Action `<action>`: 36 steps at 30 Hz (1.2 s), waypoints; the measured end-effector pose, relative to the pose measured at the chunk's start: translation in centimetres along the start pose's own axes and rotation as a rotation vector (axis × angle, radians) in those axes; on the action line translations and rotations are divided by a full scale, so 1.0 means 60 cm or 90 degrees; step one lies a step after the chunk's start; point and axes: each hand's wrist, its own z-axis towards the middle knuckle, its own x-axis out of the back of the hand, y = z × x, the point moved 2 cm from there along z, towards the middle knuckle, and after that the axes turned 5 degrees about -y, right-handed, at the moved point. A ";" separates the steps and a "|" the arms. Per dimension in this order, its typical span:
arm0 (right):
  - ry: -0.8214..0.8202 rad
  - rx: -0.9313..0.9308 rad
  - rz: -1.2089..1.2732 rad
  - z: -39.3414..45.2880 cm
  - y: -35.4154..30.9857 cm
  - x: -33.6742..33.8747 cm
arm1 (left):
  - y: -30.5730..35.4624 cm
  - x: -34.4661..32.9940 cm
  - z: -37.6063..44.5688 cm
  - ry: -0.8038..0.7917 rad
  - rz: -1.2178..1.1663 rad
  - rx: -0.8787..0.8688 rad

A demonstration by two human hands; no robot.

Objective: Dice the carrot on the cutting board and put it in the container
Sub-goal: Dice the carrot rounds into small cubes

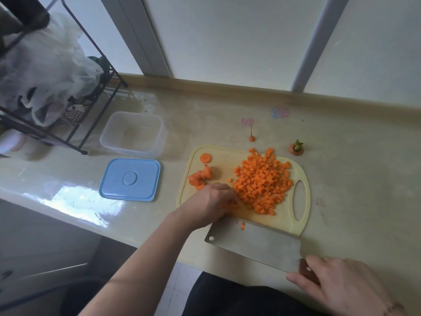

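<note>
A pale yellow cutting board (227, 166) lies on the counter with a large heap of diced carrot (262, 181) on its right half. Several carrot rounds (200, 177) lie at its left edge, and one round (205, 158) sits apart above them. My left hand (210, 201) rests on the board, fingers curled over a few carrot pieces beside the heap. My right hand (341, 286) grips the handle of a cleaver (255, 244), whose flat blade lies at the board's near edge with a carrot bit on it. The clear container (133, 133) stands open and empty to the left.
The container's blue lid (130, 179) lies in front of it. A carrot top (296, 148) and a carrot tip (251, 137) sit on the counter behind the board. A black wire rack (68, 133) with plastic bags stands at the far left. The counter's front edge runs under my arms.
</note>
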 end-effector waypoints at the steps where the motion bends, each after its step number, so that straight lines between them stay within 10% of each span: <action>1: -0.001 -0.013 0.030 -0.005 0.007 -0.003 | -0.001 0.000 -0.002 0.006 -0.007 -0.006; 11: 0.031 -0.218 0.284 -0.048 0.079 -0.027 | -0.021 -0.009 -0.014 -0.021 0.073 -0.099; 24: -0.205 -0.162 0.680 0.026 -0.037 0.023 | -0.009 -0.069 -0.058 0.183 0.079 -0.002; 36: -0.207 -0.155 0.592 0.065 -0.064 0.000 | 0.017 -0.114 -0.057 0.373 -0.020 0.161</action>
